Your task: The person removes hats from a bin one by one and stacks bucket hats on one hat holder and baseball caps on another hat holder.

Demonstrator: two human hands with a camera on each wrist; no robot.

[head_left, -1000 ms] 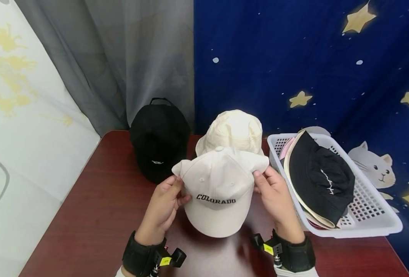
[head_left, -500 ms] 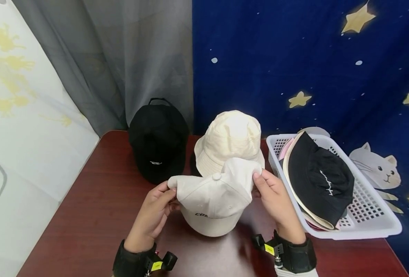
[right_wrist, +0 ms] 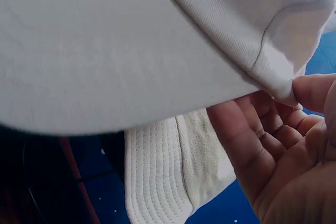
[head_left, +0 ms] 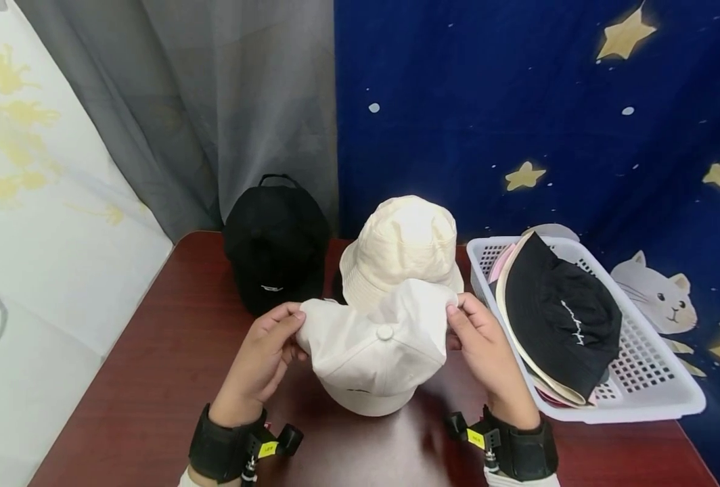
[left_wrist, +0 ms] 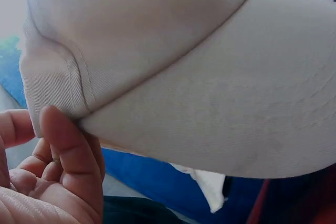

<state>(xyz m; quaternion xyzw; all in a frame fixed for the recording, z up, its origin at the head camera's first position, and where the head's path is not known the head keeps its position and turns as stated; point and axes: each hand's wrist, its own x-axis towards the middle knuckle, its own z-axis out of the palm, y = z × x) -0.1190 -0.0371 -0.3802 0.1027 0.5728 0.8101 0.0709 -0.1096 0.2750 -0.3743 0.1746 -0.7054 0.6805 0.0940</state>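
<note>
Both hands hold a white baseball cap [head_left: 375, 348] above the dark red table [head_left: 153, 399], its top button facing up and its brim toward me. My left hand [head_left: 262, 358] pinches the cap's left rear edge; my right hand [head_left: 482, 345] pinches the right rear edge. In the left wrist view the cap [left_wrist: 210, 77] fills the frame, with dark lettering on its front and my thumb [left_wrist: 68, 156] pressed to its side. The right wrist view shows the cap's brim [right_wrist: 121, 45] from below and my fingers [right_wrist: 247, 150] under its edge.
A cream bucket hat [head_left: 402, 247] stands just behind the held cap, and a black cap [head_left: 275, 247] sits at the back left. A white plastic basket [head_left: 646, 385] at the right holds a black bucket hat [head_left: 561, 311] over other hats. Curtains hang behind.
The white cap has tipped forward and down: its lettered front, facing me a second ago, is now nearly out of sight and the top button faces up. Both hands keep their grip.
</note>
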